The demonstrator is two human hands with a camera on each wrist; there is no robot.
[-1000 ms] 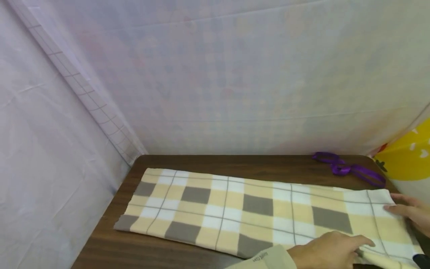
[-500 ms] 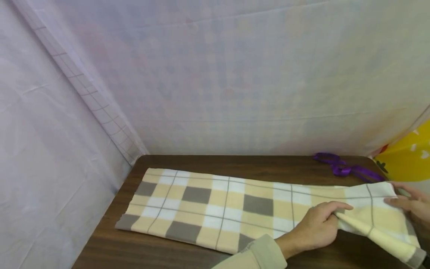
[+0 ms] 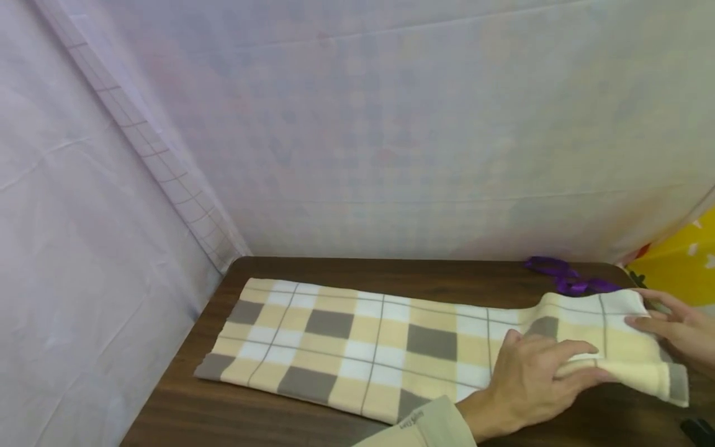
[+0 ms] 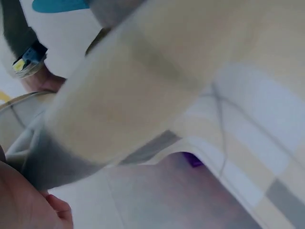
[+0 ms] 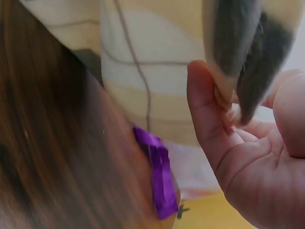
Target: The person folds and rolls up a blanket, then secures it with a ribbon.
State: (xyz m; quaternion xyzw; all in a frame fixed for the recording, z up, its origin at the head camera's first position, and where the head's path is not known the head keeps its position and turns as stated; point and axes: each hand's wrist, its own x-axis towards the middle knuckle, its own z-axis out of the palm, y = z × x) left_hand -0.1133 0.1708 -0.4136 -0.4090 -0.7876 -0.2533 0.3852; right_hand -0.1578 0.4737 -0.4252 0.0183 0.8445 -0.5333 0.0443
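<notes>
A checked fleece cloth (image 3: pixel 385 347) in cream, white and grey lies as a long folded strip across the table. Its right end is lifted and bunched. My left hand (image 3: pixel 527 385) pinches the near edge of that raised part between thumb and fingers. At the far right corner, my right hand (image 3: pixel 678 329) grips the cloth's end. The right wrist view shows the right hand (image 5: pixel 252 167) from the palm side, fingers at the grey-tipped edge of the cloth (image 5: pixel 267 62). In the left wrist view, the cloth (image 4: pixel 124 95) hides most of the left hand (image 4: pixel 28 205).
A purple ribbon (image 3: pixel 572 284) lies loosely at the table's back right, behind the cloth. The brown wooden table (image 3: pixel 167 410) meets a pale curtain (image 3: pixel 363 155) at the back. A small black object (image 3: pixel 698 429) sits at the lower right edge of the view.
The cloth's right end has risen off the table and shifted slightly left, its near edge folding upward. My left hand has moved up and left with that edge; my right hand has risen a little.
</notes>
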